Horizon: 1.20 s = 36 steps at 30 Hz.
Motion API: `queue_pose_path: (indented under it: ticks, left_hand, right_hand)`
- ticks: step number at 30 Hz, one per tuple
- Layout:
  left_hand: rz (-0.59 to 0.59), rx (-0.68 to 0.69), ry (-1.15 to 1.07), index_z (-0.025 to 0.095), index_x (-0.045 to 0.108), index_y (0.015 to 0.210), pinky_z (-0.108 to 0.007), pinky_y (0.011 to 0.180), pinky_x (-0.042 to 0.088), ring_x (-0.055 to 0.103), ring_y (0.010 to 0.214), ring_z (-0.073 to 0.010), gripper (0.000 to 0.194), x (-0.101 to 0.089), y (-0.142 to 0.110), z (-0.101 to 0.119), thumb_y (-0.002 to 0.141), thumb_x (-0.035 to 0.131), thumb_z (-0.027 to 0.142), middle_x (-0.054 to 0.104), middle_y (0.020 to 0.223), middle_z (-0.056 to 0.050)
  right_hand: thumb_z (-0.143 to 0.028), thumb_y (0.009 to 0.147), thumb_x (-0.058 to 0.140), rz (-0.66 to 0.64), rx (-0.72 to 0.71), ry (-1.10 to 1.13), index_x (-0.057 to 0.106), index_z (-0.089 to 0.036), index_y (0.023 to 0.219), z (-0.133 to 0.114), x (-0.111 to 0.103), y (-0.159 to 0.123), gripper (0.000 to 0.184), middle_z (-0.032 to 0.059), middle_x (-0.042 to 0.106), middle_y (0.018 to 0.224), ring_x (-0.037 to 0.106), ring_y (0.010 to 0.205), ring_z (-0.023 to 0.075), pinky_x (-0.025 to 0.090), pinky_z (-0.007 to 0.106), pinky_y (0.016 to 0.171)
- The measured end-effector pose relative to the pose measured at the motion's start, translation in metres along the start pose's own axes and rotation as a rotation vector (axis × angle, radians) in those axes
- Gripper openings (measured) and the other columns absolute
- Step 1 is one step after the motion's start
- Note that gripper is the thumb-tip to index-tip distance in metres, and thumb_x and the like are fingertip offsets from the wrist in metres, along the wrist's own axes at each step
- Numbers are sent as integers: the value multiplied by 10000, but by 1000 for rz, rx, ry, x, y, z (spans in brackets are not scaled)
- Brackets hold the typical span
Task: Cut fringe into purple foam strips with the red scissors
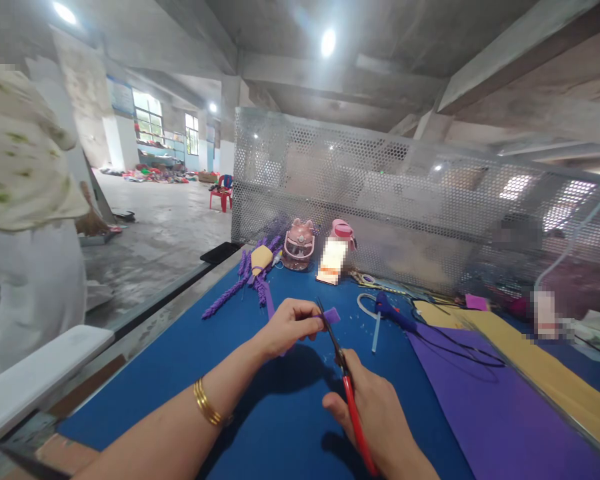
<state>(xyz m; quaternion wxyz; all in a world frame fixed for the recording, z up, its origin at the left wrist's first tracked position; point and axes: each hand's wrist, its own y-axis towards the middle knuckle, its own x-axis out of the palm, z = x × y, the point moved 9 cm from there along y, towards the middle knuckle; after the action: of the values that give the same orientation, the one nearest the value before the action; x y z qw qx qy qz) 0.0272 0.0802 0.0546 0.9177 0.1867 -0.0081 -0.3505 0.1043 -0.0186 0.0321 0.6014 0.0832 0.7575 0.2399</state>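
Note:
My left hand (297, 325) is closed in a pinch on a narrow purple strip (332, 315), whose short end sticks out past the fingertips. Red-handled scissors (353, 407) are in my right hand (377, 407), with the blades pointing up and away from me. The blades cross the strip close beside my left fingertips. Another length of purple strip (269, 300) shows behind my left hand. Beyond it lie purple flower sprigs (227, 297) with a yellow piece (261, 260) on top.
A blue glue gun (390, 312) with a black cord lies right of the scissors. Purple sheet (485, 400) and yellow sheet (545, 373) cover the right side. A phone (331, 261) leans at the back before a perforated metal screen (380, 193). A person (30, 200) stands at left.

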Motion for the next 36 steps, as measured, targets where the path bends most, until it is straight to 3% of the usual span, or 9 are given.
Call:
queue_pose_path:
  ticks: [26, 36]
  left_hand:
    - [-11, -19, -10, 121, 566, 604, -191, 457, 269, 372, 452, -60, 200, 1, 1, -3, 706, 561, 293, 496, 492, 27]
    - [-6, -47, -34, 120, 578, 616, -191, 448, 262, 370, 441, -60, 221, 2, 0, -5, 692, 576, 327, 490, 474, 28]
  right_hand:
    - [-686, 830, 51, 35, -9, 5, 486, -159, 912, -1, -1, 0, 688, -27, 514, 437, 544, 361, 205, 291, 239, 384]
    - [-709, 817, 82, -39, 56, 153, 506, -147, 939, 8, 8, -1, 715, -52, 407, 442, 418, 345, 167, 238, 233, 384]
